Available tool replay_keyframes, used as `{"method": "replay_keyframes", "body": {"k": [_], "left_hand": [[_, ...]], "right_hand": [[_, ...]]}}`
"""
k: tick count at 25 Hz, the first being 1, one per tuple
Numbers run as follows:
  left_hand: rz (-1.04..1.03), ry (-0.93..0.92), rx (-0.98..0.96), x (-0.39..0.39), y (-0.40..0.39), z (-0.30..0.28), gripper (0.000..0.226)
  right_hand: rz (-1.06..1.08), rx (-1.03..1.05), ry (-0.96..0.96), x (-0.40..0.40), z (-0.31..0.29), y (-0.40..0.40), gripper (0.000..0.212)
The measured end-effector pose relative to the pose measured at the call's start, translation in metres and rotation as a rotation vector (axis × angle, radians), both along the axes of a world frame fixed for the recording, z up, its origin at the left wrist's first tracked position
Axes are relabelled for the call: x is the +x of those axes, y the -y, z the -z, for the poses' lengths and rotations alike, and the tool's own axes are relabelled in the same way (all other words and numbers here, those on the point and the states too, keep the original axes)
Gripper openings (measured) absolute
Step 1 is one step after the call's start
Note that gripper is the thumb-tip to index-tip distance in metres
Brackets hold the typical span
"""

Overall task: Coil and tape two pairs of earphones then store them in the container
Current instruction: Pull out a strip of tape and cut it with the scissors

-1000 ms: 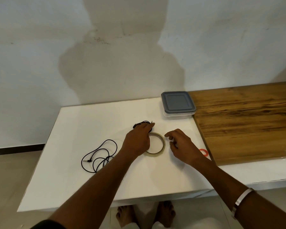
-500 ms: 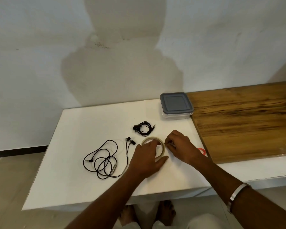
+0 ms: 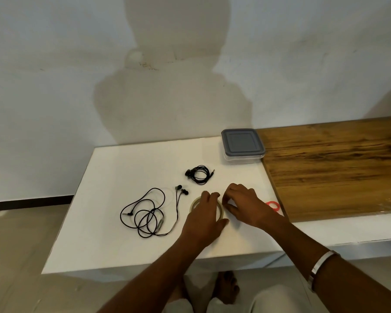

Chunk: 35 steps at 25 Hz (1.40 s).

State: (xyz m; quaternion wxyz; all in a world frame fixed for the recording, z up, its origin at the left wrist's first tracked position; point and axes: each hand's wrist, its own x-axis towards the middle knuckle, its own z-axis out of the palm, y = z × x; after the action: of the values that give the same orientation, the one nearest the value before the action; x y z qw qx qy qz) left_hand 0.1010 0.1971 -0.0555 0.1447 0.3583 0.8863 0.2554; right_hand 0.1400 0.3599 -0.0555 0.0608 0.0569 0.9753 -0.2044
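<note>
White table (image 3: 113, 222): tape roll (image 3: 193, 205) under fingers (image 3: 209, 196)

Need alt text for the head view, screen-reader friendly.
Both hands work a tape roll on a white table: left hand holds it, right hand picks at its edge. One coiled earphone, one loose earphone and a lidded container lie nearby.
</note>
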Motion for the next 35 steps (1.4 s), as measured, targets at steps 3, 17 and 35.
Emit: {"method": "replay_keyframes", "body": {"k": [3,17,35], "left_hand": [[0.077,0.007,-0.042,-0.016,0.002,-0.001,0.084],[0.033,-0.175,-0.035,-0.018,0.011,0.006,0.066],[-0.042,-0.232,-0.157,-0.017,0.012,0.003,0.072]], "right_hand": [[-0.017,0.016,-0.014,0.003,0.0,0.002,0.019],[-0.05,0.066,-0.027,0.006,0.001,0.01,0.023],[-0.043,0.02,-0.027,0.015,0.0,0.003,0.021]]}}
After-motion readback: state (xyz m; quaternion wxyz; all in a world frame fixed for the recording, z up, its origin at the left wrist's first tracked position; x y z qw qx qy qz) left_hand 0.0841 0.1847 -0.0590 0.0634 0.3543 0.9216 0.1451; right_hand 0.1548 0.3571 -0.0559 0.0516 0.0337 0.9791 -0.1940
